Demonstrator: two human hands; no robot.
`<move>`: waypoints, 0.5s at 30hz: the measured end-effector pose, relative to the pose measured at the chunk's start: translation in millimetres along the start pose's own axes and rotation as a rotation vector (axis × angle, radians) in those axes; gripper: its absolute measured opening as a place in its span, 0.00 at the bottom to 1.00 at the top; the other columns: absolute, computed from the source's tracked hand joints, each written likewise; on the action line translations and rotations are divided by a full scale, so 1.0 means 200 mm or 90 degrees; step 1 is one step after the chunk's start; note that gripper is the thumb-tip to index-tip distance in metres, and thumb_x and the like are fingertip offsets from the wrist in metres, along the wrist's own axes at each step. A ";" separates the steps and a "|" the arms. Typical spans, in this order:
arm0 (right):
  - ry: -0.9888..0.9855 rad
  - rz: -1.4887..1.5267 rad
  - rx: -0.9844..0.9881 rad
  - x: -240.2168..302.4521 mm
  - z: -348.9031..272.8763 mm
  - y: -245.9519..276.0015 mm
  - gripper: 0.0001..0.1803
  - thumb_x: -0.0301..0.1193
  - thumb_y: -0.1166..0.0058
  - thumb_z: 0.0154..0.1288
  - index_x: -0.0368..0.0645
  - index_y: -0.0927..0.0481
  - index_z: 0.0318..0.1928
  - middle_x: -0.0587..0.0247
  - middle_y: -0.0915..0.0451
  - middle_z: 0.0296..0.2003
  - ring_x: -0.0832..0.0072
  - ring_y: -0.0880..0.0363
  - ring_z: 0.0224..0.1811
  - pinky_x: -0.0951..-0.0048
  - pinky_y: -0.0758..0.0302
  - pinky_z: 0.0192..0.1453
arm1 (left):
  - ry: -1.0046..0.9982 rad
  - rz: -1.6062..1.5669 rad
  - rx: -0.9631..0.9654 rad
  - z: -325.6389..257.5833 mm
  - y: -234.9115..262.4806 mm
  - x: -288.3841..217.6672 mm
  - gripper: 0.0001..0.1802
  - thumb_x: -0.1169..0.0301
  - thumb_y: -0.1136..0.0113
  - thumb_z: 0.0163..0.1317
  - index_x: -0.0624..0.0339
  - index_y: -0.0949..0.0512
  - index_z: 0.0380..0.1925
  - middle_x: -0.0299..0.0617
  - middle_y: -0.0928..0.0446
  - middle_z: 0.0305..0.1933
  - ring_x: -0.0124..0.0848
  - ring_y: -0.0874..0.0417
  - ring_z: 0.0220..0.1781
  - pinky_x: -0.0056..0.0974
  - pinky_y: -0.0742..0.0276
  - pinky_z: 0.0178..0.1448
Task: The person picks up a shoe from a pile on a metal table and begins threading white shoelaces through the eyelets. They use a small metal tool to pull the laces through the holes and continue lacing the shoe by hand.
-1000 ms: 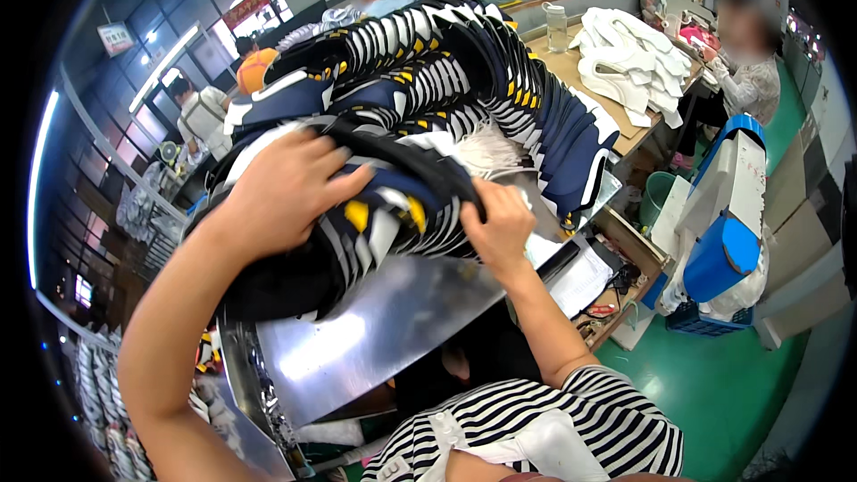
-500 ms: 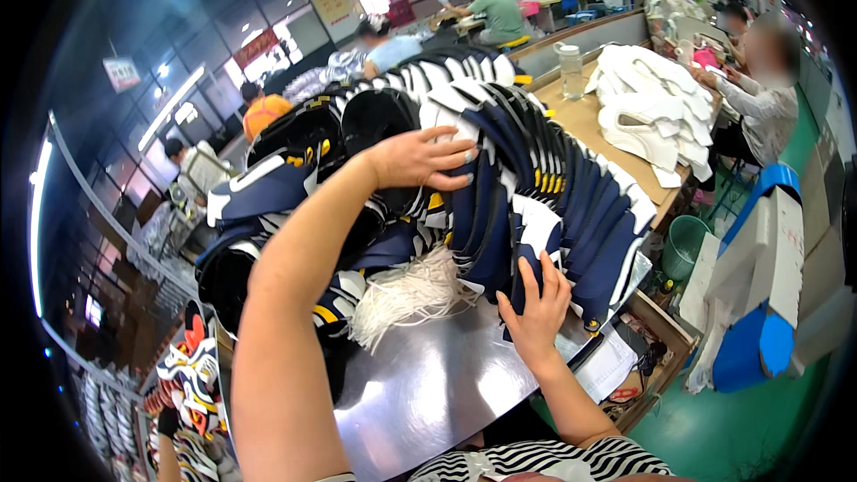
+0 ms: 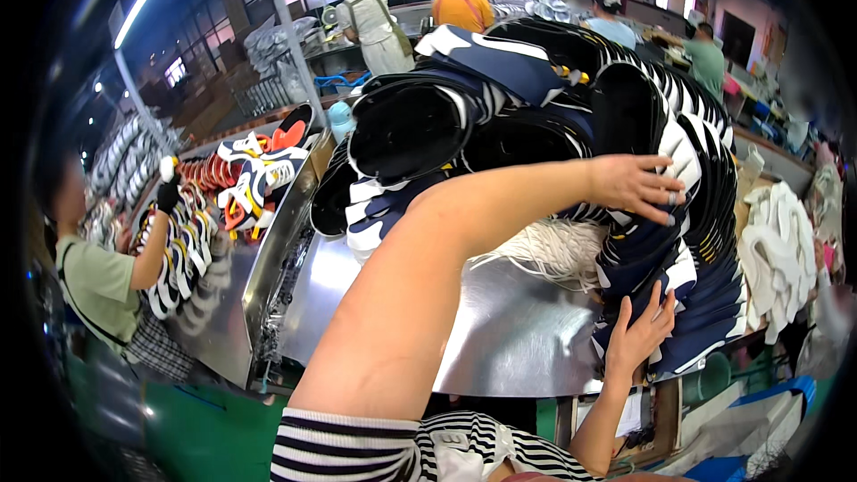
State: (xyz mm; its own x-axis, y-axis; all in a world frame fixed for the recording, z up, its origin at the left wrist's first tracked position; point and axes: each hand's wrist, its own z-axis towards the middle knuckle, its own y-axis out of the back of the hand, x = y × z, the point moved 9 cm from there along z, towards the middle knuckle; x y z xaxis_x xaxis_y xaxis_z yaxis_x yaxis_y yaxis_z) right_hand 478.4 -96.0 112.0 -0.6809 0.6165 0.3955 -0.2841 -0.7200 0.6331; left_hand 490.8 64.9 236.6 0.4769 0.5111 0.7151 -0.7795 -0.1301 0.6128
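Across the metal table is a big pile of navy, white and black shoe uppers point(image 3: 705, 303), nested in rows. My left hand point(image 3: 636, 186) reaches over to the right and lies on the nested uppers, its fingers spread. Lower down, my right hand point(image 3: 638, 335) rests against the near side of the same row, fingers stretched and apart. Neither hand is closed round anything. Next to my left forearm lies a bundle of white cords point(image 3: 553, 254), partly hidden by the arm. Black-lined uppers point(image 3: 406, 132) with their openings facing me are stacked on the left.
Bare metal tabletop point(image 3: 509, 330) shows before me. To the left, a co-worker point(image 3: 107, 277) stands by a second metal table with more uppers point(image 3: 259, 174). White cut pieces point(image 3: 781, 250) are heaped at the right. An open drawer point(image 3: 665, 419) sits below my right arm.
My view has swung left, so the pile appears further right and the left-hand co-worker is in sight. Both hands stay on the same row of uppers.
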 end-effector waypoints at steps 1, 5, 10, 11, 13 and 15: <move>0.009 0.000 0.011 0.02 0.00 0.00 0.32 0.42 0.46 0.70 0.44 0.33 0.70 0.45 0.40 0.71 0.47 0.39 0.68 0.48 0.42 0.70 | 0.050 0.002 -0.003 -0.03 0.08 -0.05 0.27 0.71 0.47 0.60 0.41 0.30 0.61 0.39 0.34 0.71 0.39 0.39 0.77 0.56 0.48 0.79; 0.025 0.041 0.037 0.02 -0.04 0.08 0.29 0.35 0.45 0.71 0.41 0.32 0.68 0.47 0.34 0.68 0.51 0.37 0.68 0.55 0.40 0.70 | 0.212 -0.020 0.033 -0.19 0.51 -0.31 0.25 0.71 0.44 0.61 0.46 0.28 0.59 0.44 0.33 0.70 0.43 0.38 0.76 0.55 0.49 0.80; 0.055 0.094 -0.058 0.01 -0.08 0.34 0.21 0.24 0.45 0.67 0.34 0.27 0.60 0.46 0.31 0.62 0.53 0.34 0.65 0.57 0.38 0.69 | 0.584 0.128 0.054 -0.77 1.11 -0.06 0.33 0.70 0.31 0.45 0.59 0.26 0.55 0.51 0.29 0.62 0.49 0.33 0.69 0.55 0.41 0.73; 0.065 0.109 -0.063 0.04 -0.07 0.36 0.20 0.23 0.45 0.67 0.34 0.26 0.59 0.47 0.30 0.61 0.53 0.33 0.65 0.57 0.38 0.69 | 0.665 0.183 0.093 -0.91 1.22 0.03 0.40 0.67 0.26 0.42 0.63 0.30 0.59 0.56 0.31 0.62 0.52 0.35 0.70 0.56 0.43 0.74; 0.112 0.158 -0.082 0.21 -0.03 0.40 0.19 0.20 0.44 0.64 0.34 0.25 0.56 0.49 0.27 0.57 0.54 0.31 0.62 0.57 0.37 0.68 | 0.777 0.335 0.194 -1.25 1.26 0.20 0.47 0.56 0.23 0.45 0.67 0.35 0.62 0.60 0.33 0.65 0.55 0.41 0.74 0.57 0.48 0.76; 0.178 0.218 -0.021 0.50 0.04 0.34 0.23 0.20 0.42 0.60 0.36 0.25 0.58 0.48 0.27 0.57 0.53 0.31 0.62 0.58 0.37 0.68 | 0.770 0.355 0.312 -1.41 1.19 0.33 0.45 0.52 0.23 0.43 0.64 0.30 0.59 0.56 0.29 0.63 0.51 0.36 0.72 0.55 0.44 0.74</move>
State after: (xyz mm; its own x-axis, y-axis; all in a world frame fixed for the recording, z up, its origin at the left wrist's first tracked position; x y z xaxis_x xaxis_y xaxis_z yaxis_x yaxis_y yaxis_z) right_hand 396.1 -81.6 199.6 -0.8950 0.2331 0.3804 -0.0280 -0.8804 0.4735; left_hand 221.4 306.5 335.1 -0.6719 0.6645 0.3271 -0.4108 -0.7018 0.5820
